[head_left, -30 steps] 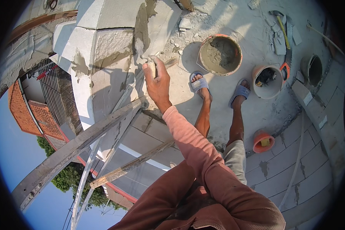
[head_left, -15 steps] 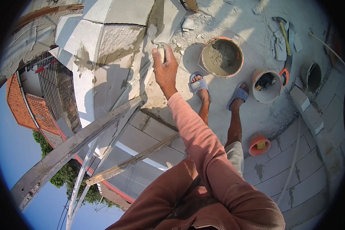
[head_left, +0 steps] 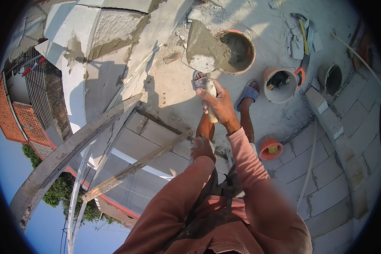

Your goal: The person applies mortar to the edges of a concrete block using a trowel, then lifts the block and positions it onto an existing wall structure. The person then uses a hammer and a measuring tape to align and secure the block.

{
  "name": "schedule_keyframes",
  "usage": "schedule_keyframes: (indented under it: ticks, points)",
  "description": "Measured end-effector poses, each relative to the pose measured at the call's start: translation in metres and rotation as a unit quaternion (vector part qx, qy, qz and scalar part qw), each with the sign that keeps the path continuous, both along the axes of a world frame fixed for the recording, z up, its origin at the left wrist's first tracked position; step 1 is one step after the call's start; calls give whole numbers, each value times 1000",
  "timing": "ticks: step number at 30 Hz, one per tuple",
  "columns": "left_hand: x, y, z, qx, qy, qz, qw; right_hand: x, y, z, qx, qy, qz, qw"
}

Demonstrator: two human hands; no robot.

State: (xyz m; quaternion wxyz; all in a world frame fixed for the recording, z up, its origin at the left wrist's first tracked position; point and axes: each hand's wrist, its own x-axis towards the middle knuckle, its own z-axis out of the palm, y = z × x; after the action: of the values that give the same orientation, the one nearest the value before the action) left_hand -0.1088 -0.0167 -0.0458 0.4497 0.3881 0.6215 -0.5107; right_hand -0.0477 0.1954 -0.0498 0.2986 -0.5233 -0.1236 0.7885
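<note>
So the masonry trowel (head_left: pixel 200 62) has swung off the block wall (head_left: pixel 106 80) and over toward the mortar bucket (head_left: pixel 254 54), and a left hand (head_left: pixel 202 149) has come into my feed. The right hand (head_left: pixel 225 105) is wrapped round the pale handle, thumb along the side, so that's a solid hold. The blade points away from the grip, smeared with wet mortar, and from up here it overlaps the bucket's near-left rim; can't tell if they touch. Back toward the body from the grip, the left hand is down by the left knee; I can't make out whether its fingers are open or curled. Right of the grip I've got a pale bucket (head_left: pixel 279 97) with dark stuff inside, then a handsaw (head_left: pixel 301 76) and a yellow-handled hammer (head_left: pixel 303 36) farther out. Behind and right: a small orange bucket (head_left: pixel 264 145) holding something yellow.
</note>
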Motion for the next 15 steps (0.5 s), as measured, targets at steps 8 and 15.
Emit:
schedule_keyframes:
  ticks: [8,15]
  points:
    - [32,19,15,-28,-6,74,997,222,-19,-133,322,-529,412,669]
    - [66,-55,-16,30,45,231,971,203,43,-168,263,-540,621,504]
